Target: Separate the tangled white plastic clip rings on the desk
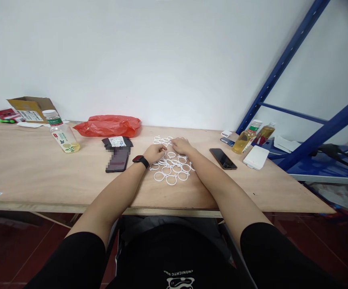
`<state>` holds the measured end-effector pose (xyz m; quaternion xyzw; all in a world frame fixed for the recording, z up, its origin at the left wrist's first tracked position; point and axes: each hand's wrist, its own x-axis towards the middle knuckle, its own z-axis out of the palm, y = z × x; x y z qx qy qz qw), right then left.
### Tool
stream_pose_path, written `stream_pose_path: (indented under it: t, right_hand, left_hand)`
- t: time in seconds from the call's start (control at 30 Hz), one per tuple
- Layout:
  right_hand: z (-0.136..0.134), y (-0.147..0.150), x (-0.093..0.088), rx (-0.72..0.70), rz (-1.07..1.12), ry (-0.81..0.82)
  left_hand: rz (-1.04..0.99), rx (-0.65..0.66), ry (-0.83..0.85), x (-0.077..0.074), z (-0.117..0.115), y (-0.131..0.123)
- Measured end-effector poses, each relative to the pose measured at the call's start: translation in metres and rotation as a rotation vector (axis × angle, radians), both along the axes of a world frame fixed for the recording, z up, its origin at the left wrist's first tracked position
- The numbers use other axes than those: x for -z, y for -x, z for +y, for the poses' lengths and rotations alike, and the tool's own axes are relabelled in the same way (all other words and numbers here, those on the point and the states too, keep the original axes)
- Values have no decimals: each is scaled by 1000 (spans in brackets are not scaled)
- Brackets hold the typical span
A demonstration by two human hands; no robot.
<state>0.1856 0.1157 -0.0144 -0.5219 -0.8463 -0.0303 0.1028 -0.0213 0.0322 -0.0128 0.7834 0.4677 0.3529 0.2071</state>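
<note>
Many white plastic rings (171, 180), each with a small eyelet like a curtain ring, lie loosely spread and overlapping on the wooden table before me. A smaller group of the same rings sits farther back, beyond my hands. My left hand (155, 153), with a dark watch (140, 160) on the wrist, rests at the left of the rings. Its fingers are curled in, and what lies between the fingertips is too small to make out. To the right, my right hand (181, 145) lies low over the rings, fingers stretched toward the back group.
A black phone (222, 158) and white box (256, 157) lie right, near a tea bottle (246, 137). Left are another phone (118, 159), a dark packet (117, 142), a red plastic bag (107, 126), a bottle (62, 134) and a carton (31, 108). A blue metal frame (285, 52) stands right.
</note>
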Motion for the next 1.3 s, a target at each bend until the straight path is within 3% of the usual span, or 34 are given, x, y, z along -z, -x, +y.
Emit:
stream_pose_path:
  t: [0.1, 0.3, 0.53, 0.73, 0.93, 1.07, 1.3]
  right_hand:
    - [-4, 10, -4, -80, -22, -33]
    - [-12, 23, -11, -223, -10, 55]
    - [-21, 19, -16, -243, 17, 111]
    - [-29, 12, -15, -304, 121, 27]
    - [-50, 14, -25, -404, 125, -48]
    - [-62, 16, -26, -405, 122, -84]
    - [-51, 1, -15, -271, 335, -123]
  left_hand:
    - [-54, -56, -6, 3, 2, 0]
    - [-197, -192, -26, 3, 8, 4]
    - [-166, -336, -62, 7, 18, 8]
    - [-159, -325, -10, 15, 25, 14]
    - [-413, -188, 123, 12, 25, 7]
    - [-563, -173, 242, 6, 19, 1]
    - [-731, -251, 167, -4, 14, 3]
